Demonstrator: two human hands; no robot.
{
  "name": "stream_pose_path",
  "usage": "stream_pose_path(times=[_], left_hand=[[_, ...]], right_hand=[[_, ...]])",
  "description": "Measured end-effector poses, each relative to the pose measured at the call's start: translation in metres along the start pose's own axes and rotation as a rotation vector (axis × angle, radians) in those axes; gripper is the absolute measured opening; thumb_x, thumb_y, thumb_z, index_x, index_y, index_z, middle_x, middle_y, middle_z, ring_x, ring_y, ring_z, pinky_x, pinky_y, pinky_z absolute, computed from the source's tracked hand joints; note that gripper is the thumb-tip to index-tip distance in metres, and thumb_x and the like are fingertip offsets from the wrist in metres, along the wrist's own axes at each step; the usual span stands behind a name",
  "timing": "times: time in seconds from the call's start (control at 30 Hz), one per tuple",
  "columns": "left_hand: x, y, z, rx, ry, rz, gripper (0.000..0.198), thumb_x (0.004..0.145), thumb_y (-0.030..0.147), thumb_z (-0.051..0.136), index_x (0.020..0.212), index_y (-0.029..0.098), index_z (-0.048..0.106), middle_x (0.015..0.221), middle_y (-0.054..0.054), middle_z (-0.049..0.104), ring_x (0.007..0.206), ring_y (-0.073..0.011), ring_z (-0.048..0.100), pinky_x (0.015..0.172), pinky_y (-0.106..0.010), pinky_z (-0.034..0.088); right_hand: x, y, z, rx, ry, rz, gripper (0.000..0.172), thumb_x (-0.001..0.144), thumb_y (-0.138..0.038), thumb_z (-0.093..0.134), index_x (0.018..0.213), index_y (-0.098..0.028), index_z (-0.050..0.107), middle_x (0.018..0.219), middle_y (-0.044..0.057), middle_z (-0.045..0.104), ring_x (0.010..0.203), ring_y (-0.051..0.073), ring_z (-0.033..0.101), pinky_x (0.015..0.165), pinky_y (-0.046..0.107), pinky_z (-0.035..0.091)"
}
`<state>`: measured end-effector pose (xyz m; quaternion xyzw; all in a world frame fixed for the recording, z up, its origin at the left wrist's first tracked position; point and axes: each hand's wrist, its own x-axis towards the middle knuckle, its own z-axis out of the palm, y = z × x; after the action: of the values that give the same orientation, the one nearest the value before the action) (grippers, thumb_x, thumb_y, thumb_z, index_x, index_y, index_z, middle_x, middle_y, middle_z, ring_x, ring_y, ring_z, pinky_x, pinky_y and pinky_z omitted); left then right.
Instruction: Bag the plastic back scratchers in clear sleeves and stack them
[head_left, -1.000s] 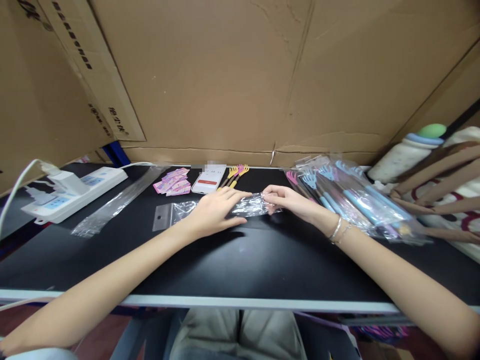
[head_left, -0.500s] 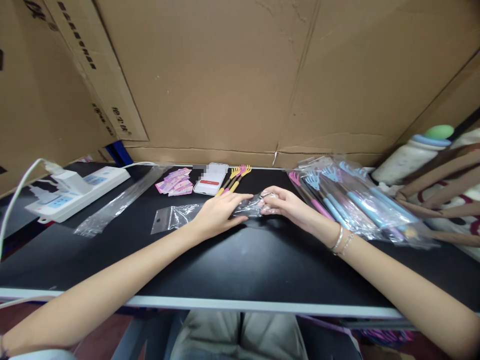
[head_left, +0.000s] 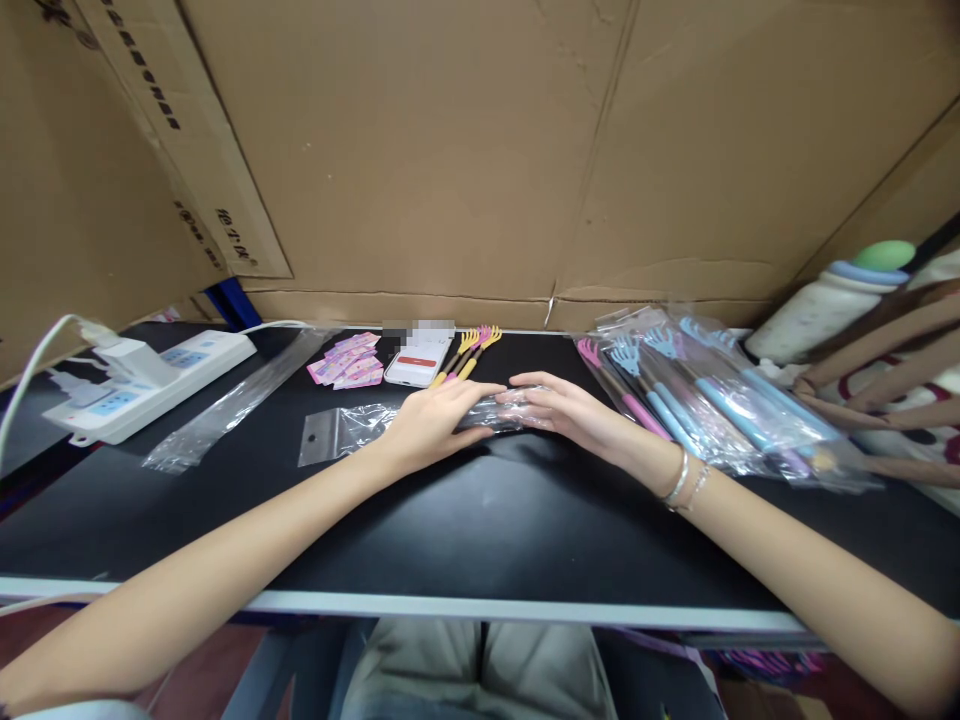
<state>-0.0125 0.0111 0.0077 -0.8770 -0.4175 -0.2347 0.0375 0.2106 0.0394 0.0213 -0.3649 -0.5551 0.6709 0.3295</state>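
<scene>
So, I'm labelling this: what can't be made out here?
Middle of the clear bag: head view, behind the left hand.
Print on pink cards: head view, too small.
Top of the phone: head view, pixelated.
Trouser legs: head view, cut by bottom edge.

Black table [head_left: 525, 540] — power strip [head_left: 154, 405], clear bags [head_left: 356, 428], pink cards [head_left: 349, 362], phone [head_left: 418, 362], claw-headed sticks [head_left: 472, 358].

Dark Chinese characters are printed on the left cardboard wall [head_left: 199, 130], too blurred to be read surely; on the phone [head_left: 411, 374], lettering cannot be deciphered.
</scene>
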Motion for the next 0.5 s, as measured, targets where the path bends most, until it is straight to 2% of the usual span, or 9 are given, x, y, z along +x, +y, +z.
stream_pose_path(times=[0.17,0.33,0.5], left_hand=[[-0.0005,-0.0003,-0.0034,0.013,-0.02,0.023,0.051,0.082,0.037,0.065,0.129,0.027,0.047,0.127,0.0,0.06,0.113,-0.0184,0.058,0.091,-0.028,0.047],[-0.0011,-0.0009,-0.0039,0.034,-0.027,0.016,0.049,0.083,0.032,0.061,0.129,0.028,0.046,0.128,0.0,0.059,0.112,-0.0174,0.058,0.085,-0.025,0.05],[-0.001,-0.0012,-0.0037,0.067,-0.037,-0.018,0.048,0.085,0.034,0.057,0.131,0.029,0.045,0.124,0.0,0.061,0.109,-0.0175,0.06,0.079,-0.024,0.051]], right_hand=[[-0.0005,-0.0002,0.0008,0.014,-0.029,-0.017,0.031,0.085,-0.031,0.063,0.114,-0.022,0.055,0.121,0.006,0.064,0.103,0.017,0.065,0.102,0.037,0.043],[0.0001,0.0011,0.0019,0.01,-0.061,-0.008,0.034,0.084,-0.03,0.064,0.115,-0.022,0.053,0.115,0.006,0.065,0.094,0.017,0.068,0.099,0.039,0.046],[0.0042,-0.0043,-0.0052,-0.022,0.019,-0.087,0.028,0.088,-0.037,0.057,0.111,-0.021,0.054,0.099,0.005,0.069,0.085,0.016,0.068,0.088,0.036,0.051]])
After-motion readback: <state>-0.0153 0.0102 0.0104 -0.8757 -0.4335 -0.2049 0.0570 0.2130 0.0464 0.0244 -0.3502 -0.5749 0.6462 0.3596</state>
